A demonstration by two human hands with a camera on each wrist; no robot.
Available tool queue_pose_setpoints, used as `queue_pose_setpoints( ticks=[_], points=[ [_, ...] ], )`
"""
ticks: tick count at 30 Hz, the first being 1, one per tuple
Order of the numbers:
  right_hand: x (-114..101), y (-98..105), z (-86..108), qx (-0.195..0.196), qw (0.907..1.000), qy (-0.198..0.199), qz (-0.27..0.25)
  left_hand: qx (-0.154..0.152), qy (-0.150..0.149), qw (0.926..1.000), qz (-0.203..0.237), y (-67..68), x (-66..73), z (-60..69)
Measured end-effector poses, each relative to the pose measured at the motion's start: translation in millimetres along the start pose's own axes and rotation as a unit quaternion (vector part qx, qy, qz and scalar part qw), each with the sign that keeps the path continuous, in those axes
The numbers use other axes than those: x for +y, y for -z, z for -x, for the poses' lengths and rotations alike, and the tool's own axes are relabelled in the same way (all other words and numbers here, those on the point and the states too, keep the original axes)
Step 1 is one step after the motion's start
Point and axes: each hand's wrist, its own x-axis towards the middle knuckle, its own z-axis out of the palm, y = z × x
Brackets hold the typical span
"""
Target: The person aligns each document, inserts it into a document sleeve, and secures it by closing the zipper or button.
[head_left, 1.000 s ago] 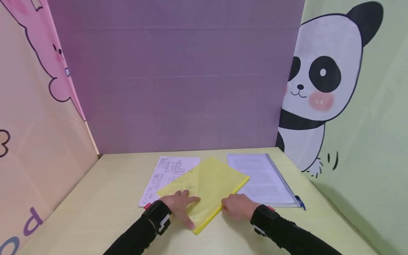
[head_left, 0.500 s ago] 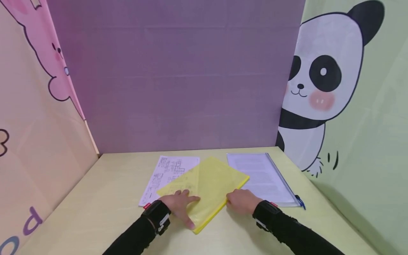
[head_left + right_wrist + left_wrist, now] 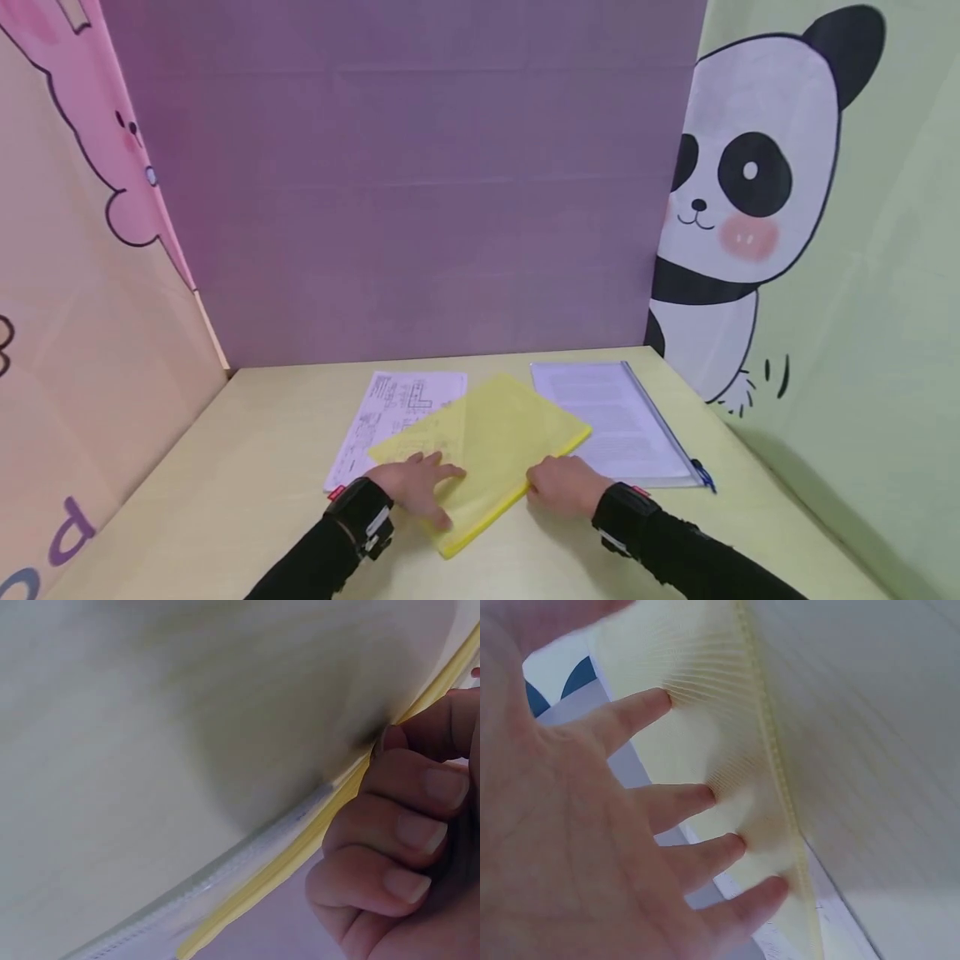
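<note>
Nearest us, at the bottom of the frame, two black sleeves [image 3: 300, 558] reach up over the worktop [image 3: 217, 492], each ending in a black wrist strap [image 3: 360, 517]. Just beyond, we see the left hand [image 3: 411, 485] laid on the lower left part of the yellow folder [image 3: 517, 425], its fingers [image 3: 634, 720] spread wide and nearly straight, tips touching the sheet and gripping nothing. The right hand [image 3: 566, 487] is curled, pinching the folder's bright yellow edge between thumb and forefinger, the other fingers folded in beside it. So the folder lies between our hands at the lower middle of the frame, stretching up and away from the fingers; its long axis slants from lower left to upper right, parallel to the pinched edge, and the right hand is the nearer one to that edge. Farther up, the folder's left corner covers part of a printed sheet [image 3: 375, 417], whose drawings show through, while its right corner overlaps the left side of a clear zip folder [image 3: 622, 425] in our view; we judge these neighbours slight obstacles. A blue pull [image 3: 703, 476] sits at the zip folder's lower right corner. Behind everything stands the purple backdrop [image 3: 412, 183], with a panda picture [image 3: 765, 83] at the right.
</note>
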Motion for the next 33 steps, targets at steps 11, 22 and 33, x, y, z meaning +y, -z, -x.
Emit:
queue_pose_setpoints(
  ticks=[11,22,33],
  points=[
    [-26,7,5.5,-0.025,0.9997,-0.003,0.002,0.036,0.063,0.9966,-0.04,-6.5,17.1,-1.6],
    [-23,7,6.7,-0.028,0.9995,-0.007,-0.009,0.031,0.063,0.9969,-0.035,-4.4,20.1,-1.1],
    [-10,9,9.7,-0.028,0.9982,-0.051,-0.009,0.033,0.06,0.9972,-0.03,-4.9,20.1,0.5]
  ],
)
